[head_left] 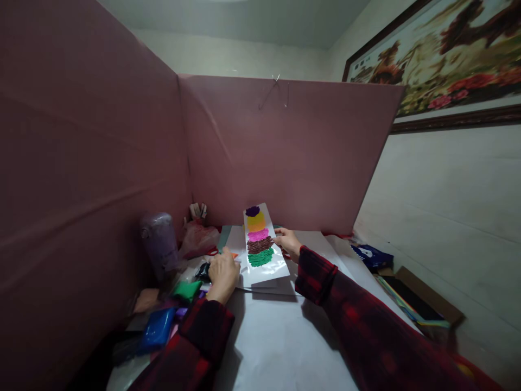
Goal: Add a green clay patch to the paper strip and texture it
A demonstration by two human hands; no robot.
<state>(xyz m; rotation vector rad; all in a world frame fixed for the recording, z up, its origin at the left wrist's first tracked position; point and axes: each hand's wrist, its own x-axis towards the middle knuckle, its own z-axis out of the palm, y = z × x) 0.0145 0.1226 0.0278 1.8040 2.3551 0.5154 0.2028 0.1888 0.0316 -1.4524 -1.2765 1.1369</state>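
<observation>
A white card (269, 269) is tilted up over the table, with textured bands of purple, yellow, pink, brown and green stacked down it. My right hand (288, 243) grips its right edge, thumb and fingers pressed together there. To the left of the card is my left hand (223, 273), back turned up and fingers curled. A small orange piece (234, 255) shows just past its fingertips; what the fingers hold, if anything, is hidden. Beside that hand lie a black packet (202, 272) and a green packet (187, 290).
Several more packets, including a blue one (158, 329), are piled on the left near a wrapped purple cylinder (159, 241). White sheets (285, 336) cover the table. Pink panels (285, 157) stand behind and left. Coloured paper in a box (419, 298) lies on the right.
</observation>
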